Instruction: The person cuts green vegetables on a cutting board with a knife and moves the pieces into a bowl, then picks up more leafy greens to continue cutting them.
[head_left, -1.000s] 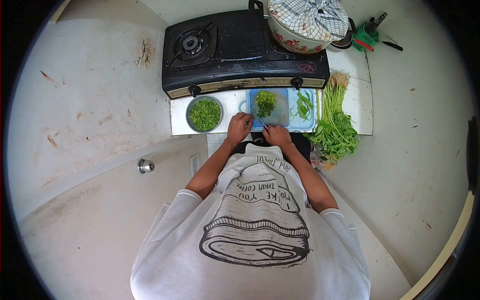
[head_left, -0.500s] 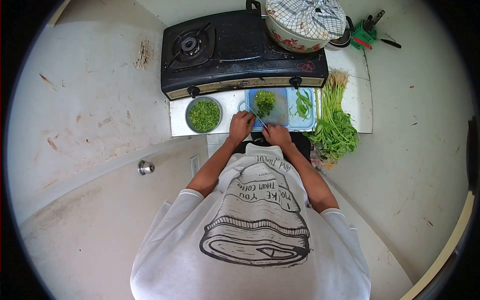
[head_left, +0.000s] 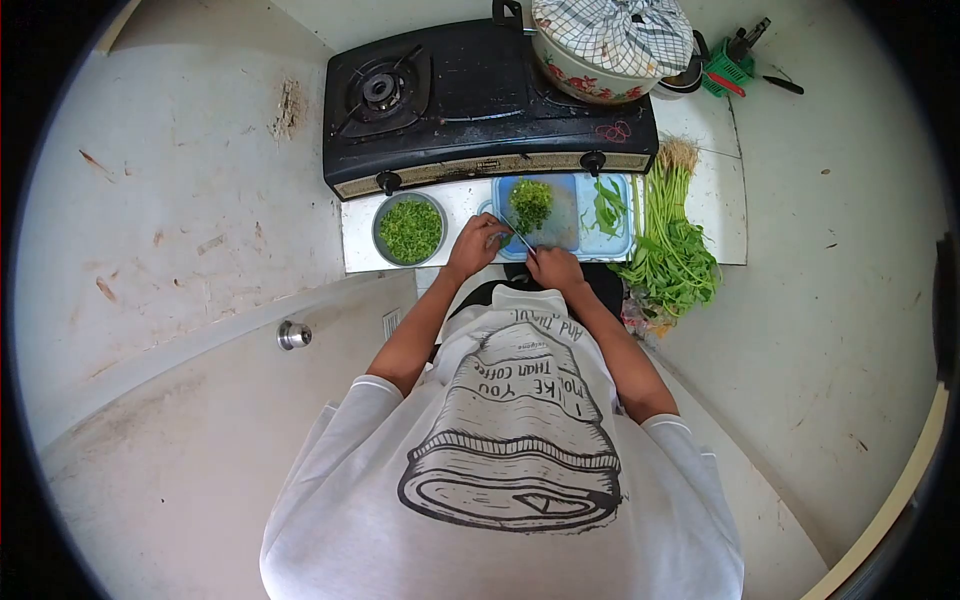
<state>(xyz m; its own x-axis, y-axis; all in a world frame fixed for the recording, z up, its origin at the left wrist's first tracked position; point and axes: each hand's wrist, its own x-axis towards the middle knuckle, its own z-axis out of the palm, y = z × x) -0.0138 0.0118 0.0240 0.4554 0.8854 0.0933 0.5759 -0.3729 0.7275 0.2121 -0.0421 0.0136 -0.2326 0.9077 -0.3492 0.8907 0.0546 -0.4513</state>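
Note:
My right hand (head_left: 556, 268) is closed round the handle of a knife (head_left: 519, 234), whose blade slants up and left over the near left part of a blue tray (head_left: 630, 245). My left hand (head_left: 478, 243) is at the tray's left edge beside the blade, its fingers curled on a small bunch of greens (head_left: 505, 240). Beyond the blade, chopped greens (head_left: 531, 203) are heaped on the tray's cutting surface. Loose leaves (head_left: 608, 207) lie in its right part.
A bowl of chopped greens (head_left: 410, 229) stands at the left. A black gas stove (head_left: 480, 100) with a cloth-topped pot (head_left: 600, 75) is behind. Long-stemmed greens (head_left: 670, 240) lie at the right, and a green basket (head_left: 728, 72) holds utensils at the back right.
My left hand has shifted slightly left, away from the blade, and more green shows at its fingertips. My right hand keeps its hold on the knife.

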